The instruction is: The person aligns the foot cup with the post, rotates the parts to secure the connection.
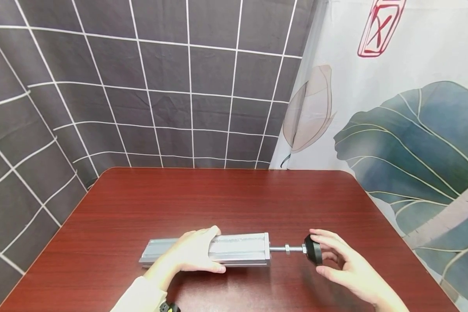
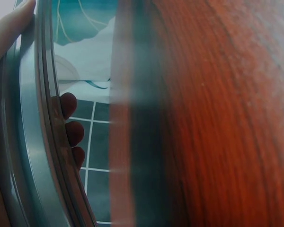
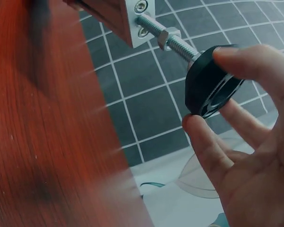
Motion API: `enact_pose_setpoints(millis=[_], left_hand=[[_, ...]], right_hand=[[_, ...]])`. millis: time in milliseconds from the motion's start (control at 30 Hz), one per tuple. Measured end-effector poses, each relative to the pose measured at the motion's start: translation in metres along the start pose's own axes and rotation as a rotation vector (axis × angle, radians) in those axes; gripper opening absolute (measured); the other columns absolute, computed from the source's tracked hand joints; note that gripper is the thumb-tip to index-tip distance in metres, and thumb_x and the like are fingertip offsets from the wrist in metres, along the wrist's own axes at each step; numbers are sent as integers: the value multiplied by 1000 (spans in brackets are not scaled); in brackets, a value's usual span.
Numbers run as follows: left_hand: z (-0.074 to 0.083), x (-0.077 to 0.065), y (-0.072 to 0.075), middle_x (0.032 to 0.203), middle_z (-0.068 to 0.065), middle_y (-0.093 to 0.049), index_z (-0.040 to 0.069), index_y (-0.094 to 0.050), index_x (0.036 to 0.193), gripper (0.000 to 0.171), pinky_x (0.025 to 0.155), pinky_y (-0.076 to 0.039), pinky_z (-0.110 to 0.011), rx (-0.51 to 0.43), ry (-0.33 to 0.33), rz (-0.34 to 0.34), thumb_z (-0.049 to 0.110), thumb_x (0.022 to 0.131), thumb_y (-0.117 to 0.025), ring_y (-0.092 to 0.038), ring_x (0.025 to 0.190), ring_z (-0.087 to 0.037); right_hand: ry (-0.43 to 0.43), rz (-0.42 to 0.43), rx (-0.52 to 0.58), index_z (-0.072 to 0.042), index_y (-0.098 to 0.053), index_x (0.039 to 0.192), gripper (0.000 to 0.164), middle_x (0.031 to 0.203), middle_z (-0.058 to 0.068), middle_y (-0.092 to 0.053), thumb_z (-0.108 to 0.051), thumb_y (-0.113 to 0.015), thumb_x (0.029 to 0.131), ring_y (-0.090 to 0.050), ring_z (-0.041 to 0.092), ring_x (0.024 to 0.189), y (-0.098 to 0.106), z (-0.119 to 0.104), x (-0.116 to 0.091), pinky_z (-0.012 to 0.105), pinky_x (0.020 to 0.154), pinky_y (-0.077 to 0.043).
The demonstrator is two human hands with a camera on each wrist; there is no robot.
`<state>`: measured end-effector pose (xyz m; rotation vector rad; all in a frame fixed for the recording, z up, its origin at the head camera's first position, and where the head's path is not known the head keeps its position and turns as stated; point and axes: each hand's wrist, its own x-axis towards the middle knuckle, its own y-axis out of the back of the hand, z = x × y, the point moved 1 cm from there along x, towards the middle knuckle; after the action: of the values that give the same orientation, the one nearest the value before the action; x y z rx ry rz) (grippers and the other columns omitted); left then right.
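A silver aluminium profile (image 1: 239,247) lies lengthwise across the front of the head view, gripped from above by my left hand (image 1: 196,251). In the left wrist view, fingertips (image 2: 74,134) curl around the far side of the profile (image 2: 33,109). A threaded rod (image 1: 296,248) with a hex nut (image 3: 166,39) sticks out of the end plate (image 3: 141,21), which has screws in it. At the rod's outer end sits a round black levelling foot (image 1: 313,250). My right hand (image 1: 349,264) pinches this foot by its rim between thumb and fingers; its hollow underside faces the palm.
The reddish-brown wooden table (image 1: 218,195) spreads under both hands, with its far edge against a dark grey grid-patterned curtain (image 1: 160,86). To the right hangs a white curtain (image 1: 343,108) printed with large leaves.
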<state>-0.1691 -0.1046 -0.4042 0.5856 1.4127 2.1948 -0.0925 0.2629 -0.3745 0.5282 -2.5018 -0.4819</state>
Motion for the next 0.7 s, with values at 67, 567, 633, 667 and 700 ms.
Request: enact_pose_setpoints(millis=[67,567,633,667,700], left_hand=[[1,0,0,95,10,-61,22,-51,109,73,73,-45,-34,-2,2,1,67,57,-72,-60,82,-11],[2,0,4,93,9,-61,21,-51,107,73,71,-44,-34,18,-11,14,68,56,-72,-59,80,-12],[2,1,3,93,9,-61,21,-51,108,73,72,-44,-34,28,-10,20,68,56,-72,-59,81,-12],[1,1,3,94,9,-61,21,-52,108,73,72,-44,-34,31,-9,23,68,56,-72,-59,81,-12],[1,1,3,94,9,-61,21,-52,109,73,72,-44,-35,32,-7,24,67,56,-72,-59,82,-12]], right_hand=[[-82,22,-47,0,-43,135,62,128,3,-45,12,-66,78,-60,13,96,-1,-2,-1,22,76,-49],[-130,76,-29,-5,-42,137,58,111,-3,-57,13,-56,83,-62,13,82,-2,3,1,27,63,-50],[-154,86,-83,-6,-41,138,60,113,-6,-57,10,-58,84,-62,11,86,-2,2,1,23,68,-50],[-170,87,-108,-7,-39,140,63,116,-8,-56,9,-60,83,-61,9,90,-1,1,1,22,71,-49],[-181,85,-125,-8,-36,142,67,120,-10,-54,8,-62,82,-59,8,95,-1,1,1,21,75,-49]])
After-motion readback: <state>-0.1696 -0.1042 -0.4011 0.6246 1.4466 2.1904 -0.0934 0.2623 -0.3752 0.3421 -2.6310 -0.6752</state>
